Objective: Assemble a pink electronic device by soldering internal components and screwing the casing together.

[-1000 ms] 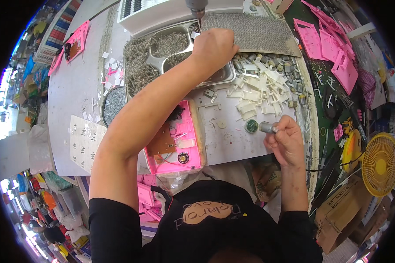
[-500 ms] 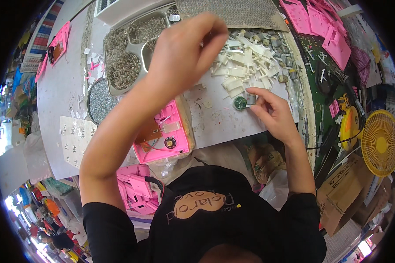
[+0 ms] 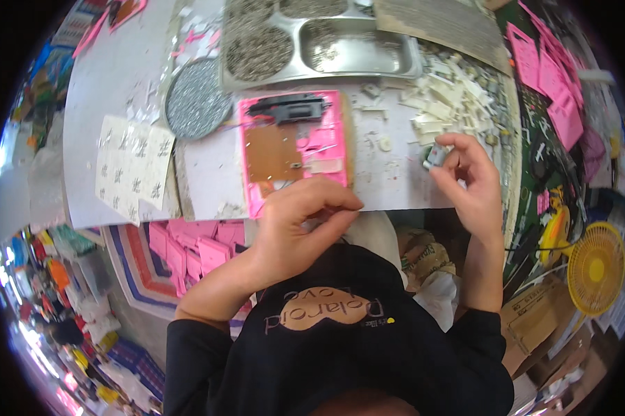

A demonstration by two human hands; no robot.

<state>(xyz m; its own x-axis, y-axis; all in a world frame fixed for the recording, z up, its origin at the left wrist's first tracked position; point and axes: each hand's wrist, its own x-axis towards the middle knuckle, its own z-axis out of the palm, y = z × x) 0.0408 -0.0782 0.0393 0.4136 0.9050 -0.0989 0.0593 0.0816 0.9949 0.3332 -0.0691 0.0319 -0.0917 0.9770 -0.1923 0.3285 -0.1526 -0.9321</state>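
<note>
Head view: 0.5 seconds ago my left hand (image 3: 292,225) was up beside the divided, shiny steel tray (image 3: 390,64); now it's at the near edge of the rectangular pink plastic case (image 3: 334,139), so I judge the reach is over. Its fingertips nearly meet, holding what I can't tell. My right hand (image 3: 477,186) pinches a small grey metal block (image 3: 437,154), right of the case
</note>
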